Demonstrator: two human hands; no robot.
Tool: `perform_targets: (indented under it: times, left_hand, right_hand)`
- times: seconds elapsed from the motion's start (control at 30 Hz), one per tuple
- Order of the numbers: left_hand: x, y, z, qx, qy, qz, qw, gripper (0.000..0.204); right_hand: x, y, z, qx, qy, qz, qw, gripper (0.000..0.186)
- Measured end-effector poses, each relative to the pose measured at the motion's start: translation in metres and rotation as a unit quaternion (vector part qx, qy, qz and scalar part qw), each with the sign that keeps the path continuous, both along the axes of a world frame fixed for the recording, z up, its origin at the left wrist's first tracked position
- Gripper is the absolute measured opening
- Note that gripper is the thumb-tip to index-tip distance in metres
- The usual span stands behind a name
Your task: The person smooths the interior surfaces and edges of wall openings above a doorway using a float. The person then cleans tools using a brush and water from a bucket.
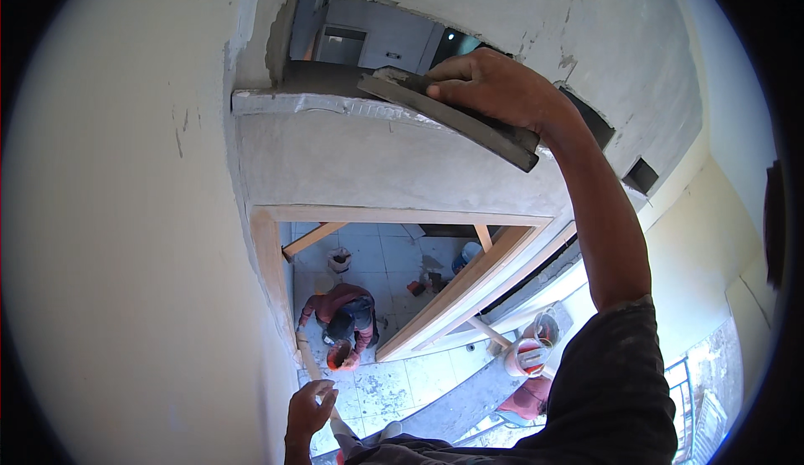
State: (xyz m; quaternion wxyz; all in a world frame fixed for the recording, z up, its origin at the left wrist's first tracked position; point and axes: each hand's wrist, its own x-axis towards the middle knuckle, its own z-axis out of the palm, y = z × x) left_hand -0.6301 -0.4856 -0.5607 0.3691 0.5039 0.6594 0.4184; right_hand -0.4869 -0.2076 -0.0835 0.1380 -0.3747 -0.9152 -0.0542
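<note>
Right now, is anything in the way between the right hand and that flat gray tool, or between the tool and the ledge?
Nothing visible: the right hand holds the flat gray tool, and no object shows between tool and silvery-edged ledge. Whether those touch, I can't tell.

A cream wall flanks a wooden door frame; below, pale floor tiles (some spattered).

The right hand covers part of the gray float. The left forearm runs off the lower edge. What the red bucket by the bending person contains is too small to tell.
</note>
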Motion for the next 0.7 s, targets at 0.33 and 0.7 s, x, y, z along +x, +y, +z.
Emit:
perform_targets:
  times: [0.33,0.7]
  left_hand:
    - [0.001,0.0,-0.003,-0.004,0.003,0.007,1.0,0.029]
    - [-0.001,-0.004,-0.001,-0.01,0.016,0.005,1.0,0.029]
  right_hand:
    - [-0.005,0.045,-0.003,0.104,-0.015,-0.18,0.978,0.041]
    - [-0.046,0.127,0.003,0.108,-0.16,-0.169,0.967,0.054]
